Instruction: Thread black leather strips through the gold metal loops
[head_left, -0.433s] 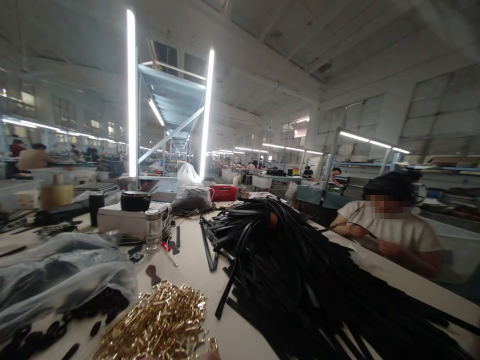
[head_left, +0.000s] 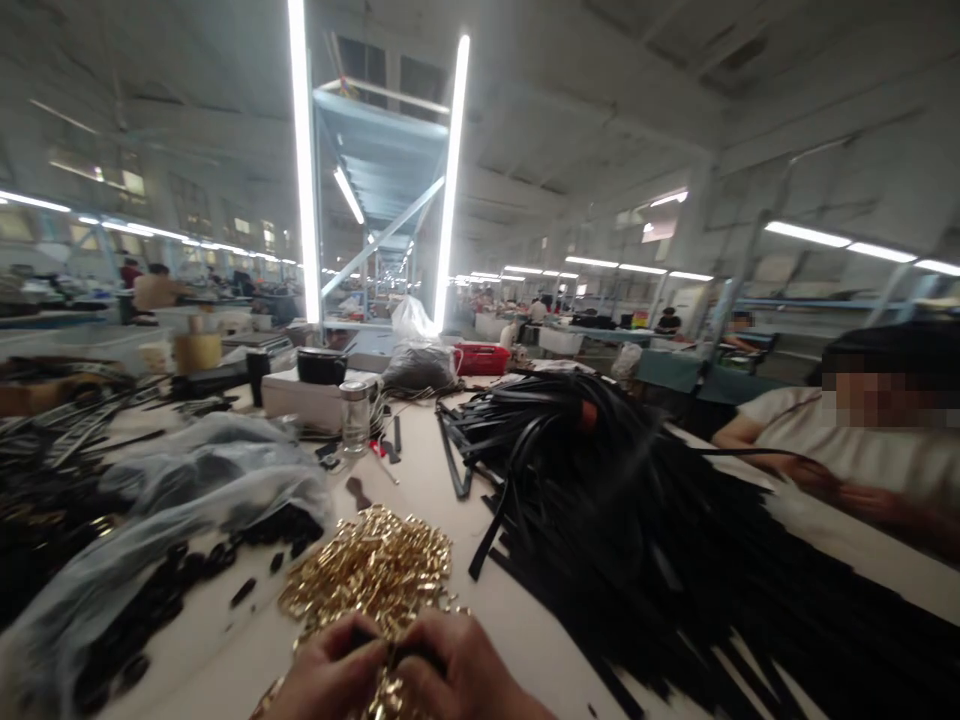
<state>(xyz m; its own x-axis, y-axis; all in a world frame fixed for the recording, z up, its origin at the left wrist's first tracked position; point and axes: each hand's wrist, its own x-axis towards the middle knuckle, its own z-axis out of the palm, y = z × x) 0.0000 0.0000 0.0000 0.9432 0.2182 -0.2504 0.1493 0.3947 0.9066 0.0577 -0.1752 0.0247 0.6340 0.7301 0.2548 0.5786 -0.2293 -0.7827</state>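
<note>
Left of the gold pile [head_left: 371, 560], a clear bag [head_left: 255, 490] lies slumped, with black bits [head_left: 161, 605] scattered between it and the pile. At the pile's near left edge is the left hand [head_left: 336, 665], thumb and fingers pinched together on what looks like a dark piece [head_left: 420, 657]. That piece is at the pile's near side, between the two hands, with neither hand clearly nearer. Its long axis seems to run crosswise, from one set of fingertips toward the other, though the fingers cover most of it and its ends cannot be made out. What shows is black and narrow. The pile stretches away from the hands, a loose heap of small, glossy, bright metal parts; some lie below the fingers too. At the pile's near right edge the right hand [head_left: 461, 660] pinches likewise, just beside the left. Farther right of the pile, flat black straps [head_left: 645, 540] lie in a thick tangle.
</note>
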